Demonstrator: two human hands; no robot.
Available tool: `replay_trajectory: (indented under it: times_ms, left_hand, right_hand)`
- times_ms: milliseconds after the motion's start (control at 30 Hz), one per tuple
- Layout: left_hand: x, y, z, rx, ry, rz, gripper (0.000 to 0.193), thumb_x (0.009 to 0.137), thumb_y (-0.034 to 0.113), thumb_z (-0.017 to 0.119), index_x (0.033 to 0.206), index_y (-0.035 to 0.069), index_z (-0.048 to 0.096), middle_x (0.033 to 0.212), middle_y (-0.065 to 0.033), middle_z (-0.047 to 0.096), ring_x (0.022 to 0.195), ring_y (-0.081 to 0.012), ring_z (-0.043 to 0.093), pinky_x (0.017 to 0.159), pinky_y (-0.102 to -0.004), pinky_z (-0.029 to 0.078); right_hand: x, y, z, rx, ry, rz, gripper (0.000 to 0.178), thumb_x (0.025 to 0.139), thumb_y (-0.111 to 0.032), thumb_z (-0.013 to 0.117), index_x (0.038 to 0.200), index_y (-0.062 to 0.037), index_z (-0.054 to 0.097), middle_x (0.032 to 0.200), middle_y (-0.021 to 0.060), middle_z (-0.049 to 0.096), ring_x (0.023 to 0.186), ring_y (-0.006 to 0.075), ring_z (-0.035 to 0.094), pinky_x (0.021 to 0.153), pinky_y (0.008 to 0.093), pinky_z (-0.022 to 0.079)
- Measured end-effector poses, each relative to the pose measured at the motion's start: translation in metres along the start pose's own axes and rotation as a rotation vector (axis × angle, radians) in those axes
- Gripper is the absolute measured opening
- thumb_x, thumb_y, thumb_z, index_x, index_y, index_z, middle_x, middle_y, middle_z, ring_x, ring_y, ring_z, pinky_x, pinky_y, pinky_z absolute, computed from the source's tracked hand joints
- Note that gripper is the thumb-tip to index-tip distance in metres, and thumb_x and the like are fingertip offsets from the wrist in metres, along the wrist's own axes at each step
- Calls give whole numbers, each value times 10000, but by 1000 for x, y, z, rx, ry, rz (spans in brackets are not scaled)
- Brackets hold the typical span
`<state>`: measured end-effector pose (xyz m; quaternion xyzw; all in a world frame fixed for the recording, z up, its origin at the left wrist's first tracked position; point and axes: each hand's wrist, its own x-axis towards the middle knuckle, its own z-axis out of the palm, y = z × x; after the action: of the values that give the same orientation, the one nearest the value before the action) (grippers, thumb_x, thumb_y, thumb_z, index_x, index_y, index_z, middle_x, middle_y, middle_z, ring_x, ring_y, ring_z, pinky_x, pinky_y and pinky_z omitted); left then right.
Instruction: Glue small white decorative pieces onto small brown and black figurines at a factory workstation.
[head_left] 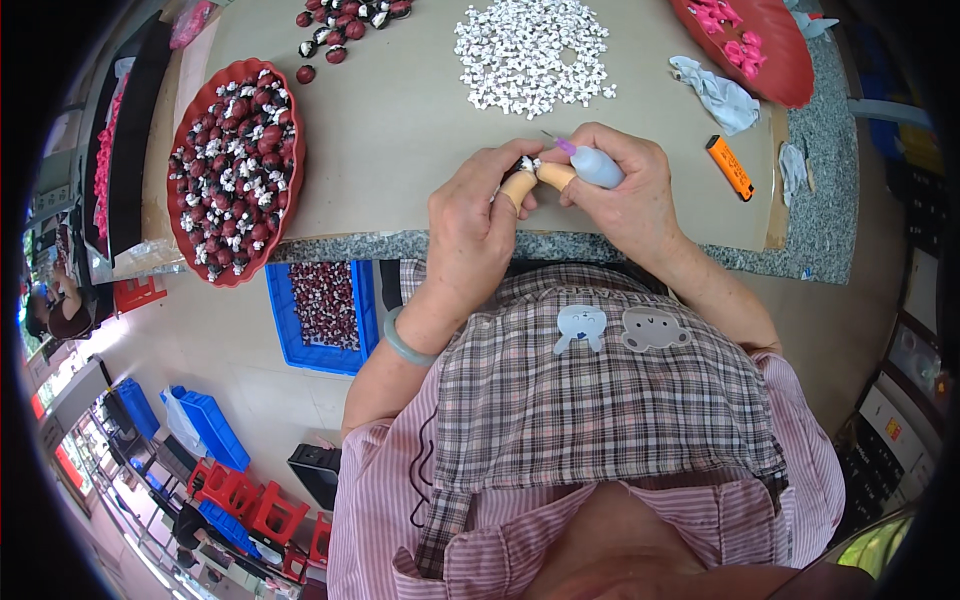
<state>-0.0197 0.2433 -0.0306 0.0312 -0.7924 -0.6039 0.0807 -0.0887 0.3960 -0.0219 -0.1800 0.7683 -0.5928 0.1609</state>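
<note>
My left hand (pixel 472 215) is closed, pinching a small dark ball with a white piece (pixel 527 163) between thumb and fingers; most of the ball is hidden. My right hand (pixel 628 185) grips a small squeeze bottle (pixel 597 168) with a purple cap and thin metal tip, pointing up and left. The right thumb meets the white piece beside the left thumb. Tan finger cots cover both thumbs. Beyond my hands lies a pile of small white pieces (pixel 530 55). Several loose dark red balls with black and white parts (pixel 345 20) lie at the far left.
A red scalloped tray (pixel 297 165) of dark red balls with white pieces overhangs the table's left front edge. Another red tray (pixel 800 85) holds pink pieces at far right, near a crumpled cloth (pixel 725 97) and an orange lighter (pixel 730 168). A blue crate (pixel 365 320) stands below.
</note>
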Motion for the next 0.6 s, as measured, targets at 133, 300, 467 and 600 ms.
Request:
replay_trajectory:
  times_ms: [133,300,467,600]
  left_hand:
    - [-1,-2,0,-12,31,18,333,839,-113,468,1127,-15,604,865,-114,614,658,-148,619,608,-271,514]
    - [3,-1,-21,-113,-2,-35,359,812,-126,477,1126,-9,606,898,-117,625,682,-146,621,634,-267,516]
    - [17,19,-123,513,425,119,303,821,-86,530,1090,10,633,977,-115,660,855,-203,666,749,-313,529]
    - [34,5,-158,1225,457,345,255,804,60,637,1056,33,661,1172,-109,614,1133,-354,500,977,-466,386]
  right_hand:
    - [-4,3,8,29,-1,-31,52,830,-6,675,874,8,649,771,24,659,633,74,614,556,195,493]
    - [9,2,12,215,-77,-56,126,838,-61,694,955,-24,665,843,38,668,683,74,607,573,206,499]
    - [17,-7,-11,268,-94,-48,209,842,-39,681,1050,-37,671,940,41,643,779,69,587,607,204,512]
    - [16,-4,-23,195,-102,18,208,838,5,658,1042,-31,671,902,26,626,753,67,573,619,201,507]
